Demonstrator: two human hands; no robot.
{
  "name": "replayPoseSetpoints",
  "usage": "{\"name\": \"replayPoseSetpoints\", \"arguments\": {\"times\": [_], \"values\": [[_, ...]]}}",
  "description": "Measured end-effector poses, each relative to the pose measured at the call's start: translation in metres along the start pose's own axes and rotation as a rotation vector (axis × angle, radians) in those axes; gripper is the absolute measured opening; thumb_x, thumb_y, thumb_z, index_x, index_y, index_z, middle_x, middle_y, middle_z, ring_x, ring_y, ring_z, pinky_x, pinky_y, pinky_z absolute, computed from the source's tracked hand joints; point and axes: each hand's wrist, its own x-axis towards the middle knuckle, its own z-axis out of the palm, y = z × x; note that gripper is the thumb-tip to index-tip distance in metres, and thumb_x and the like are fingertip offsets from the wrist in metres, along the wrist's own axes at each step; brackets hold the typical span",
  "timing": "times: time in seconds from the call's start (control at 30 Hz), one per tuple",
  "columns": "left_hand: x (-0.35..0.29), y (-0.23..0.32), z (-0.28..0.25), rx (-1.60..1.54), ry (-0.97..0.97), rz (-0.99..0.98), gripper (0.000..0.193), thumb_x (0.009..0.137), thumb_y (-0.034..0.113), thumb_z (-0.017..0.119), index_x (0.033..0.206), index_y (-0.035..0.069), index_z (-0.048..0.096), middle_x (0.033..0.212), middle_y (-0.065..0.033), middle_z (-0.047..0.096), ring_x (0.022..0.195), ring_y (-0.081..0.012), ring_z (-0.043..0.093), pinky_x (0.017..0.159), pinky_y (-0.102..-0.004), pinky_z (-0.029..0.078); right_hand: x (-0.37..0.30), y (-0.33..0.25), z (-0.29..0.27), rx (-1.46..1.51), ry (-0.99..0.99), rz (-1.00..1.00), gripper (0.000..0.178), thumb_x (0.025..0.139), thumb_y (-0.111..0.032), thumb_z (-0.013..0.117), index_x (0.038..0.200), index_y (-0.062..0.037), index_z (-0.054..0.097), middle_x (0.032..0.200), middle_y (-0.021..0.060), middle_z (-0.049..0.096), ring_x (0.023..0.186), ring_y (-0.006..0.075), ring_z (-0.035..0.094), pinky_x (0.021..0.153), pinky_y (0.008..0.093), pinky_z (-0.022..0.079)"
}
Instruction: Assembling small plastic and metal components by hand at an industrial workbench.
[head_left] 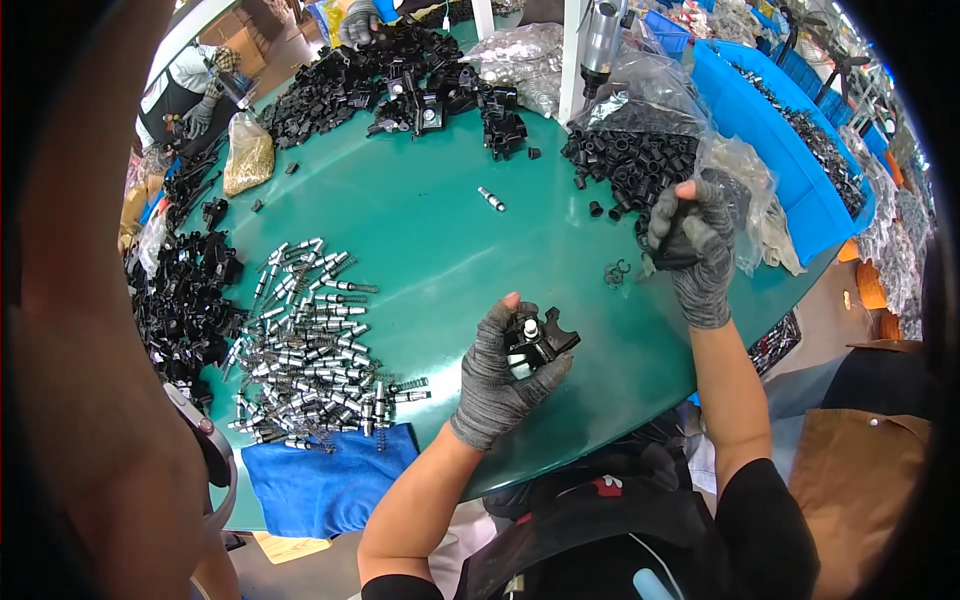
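My left hand [497, 385], in a grey glove with bare fingertips, is closed around a black plastic bracket [545, 345] above the near side of the table. A shiny metal pin [530, 328] stands up out of the bracket, and a forked end points right. My right hand [703, 245], gloved the same way, is raised beside a heap of small black caps [635, 165]. Its fingers curl inward around something dark that I cannot make out. Near that hand lie some small dark clips [617, 273]. One loose metal pin [491, 199] rests mid-table.
Metal pins with springs [320, 360] pile up at left, by a blue cloth [330, 480]. Black parts [185, 300] edge the green table [420, 240]. A powered driver [602, 45] hangs by a white post [572, 65]. Blue bins [800, 190] stand right. A co-worker's gloved hand [358, 25] shows opposite.
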Motion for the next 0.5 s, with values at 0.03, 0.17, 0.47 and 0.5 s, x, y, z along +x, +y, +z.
{"name": "replayPoseSetpoints", "arguments": {"times": [0.03, 0.17, 0.47, 0.5], "values": [[-0.001, -0.001, 0.001, 0.002, 0.000, -0.032, 0.084, 0.073, 0.010, 0.085, 0.142, 0.006, 0.037, 0.117, -0.0117, 0.060, 0.100, -0.0203, 0.066, 0.087, -0.0315, 0.053, 0.006, 0.002, -0.001, -0.014, 0.019, -0.028, 0.034, 0.088, -0.020, 0.061, 0.119, -0.0067, 0.057, 0.101, 0.0099, 0.056, 0.083, 0.0188, 0.056, 0.068, 0.0307, 0.050], [0.004, 0.012, 0.001, 0.035, -0.033, -0.122, 0.073, 0.071, 0.014, 0.087, 0.131, 0.004, 0.046, 0.109, -0.0107, 0.065, 0.097, -0.0199, 0.067, 0.087, -0.0316, 0.054, 0.013, 0.010, -0.013, -0.004, 0.056, -0.020, 0.035, 0.087, -0.021, 0.063, 0.119, -0.0071, 0.056, 0.101, 0.0093, 0.056, 0.084, 0.0183, 0.056, 0.069, 0.0307, 0.051], [0.001, 0.009, -0.002, -0.028, -0.062, -0.163, 0.069, 0.072, 0.007, 0.084, 0.129, 0.006, 0.045, 0.118, -0.0096, 0.060, 0.105, -0.0195, 0.063, 0.092, -0.0334, 0.052, 0.003, -0.003, 0.003, 0.029, 0.133, 0.099, 0.032, 0.086, -0.018, 0.062, 0.116, -0.0077, 0.059, 0.097, 0.0087, 0.058, 0.083, 0.0182, 0.057, 0.066, 0.0298, 0.050], [0.001, 0.010, -0.003, -0.029, -0.064, -0.166, 0.069, 0.072, 0.007, 0.084, 0.129, 0.006, 0.045, 0.118, -0.0096, 0.060, 0.105, -0.0195, 0.063, 0.092, -0.0334, 0.052, 0.006, -0.005, -0.002, 0.074, 0.099, 0.090, 0.032, 0.086, -0.018, 0.062, 0.117, -0.0077, 0.059, 0.097, 0.0090, 0.058, 0.083, 0.0185, 0.057, 0.067, 0.0300, 0.050]]}}
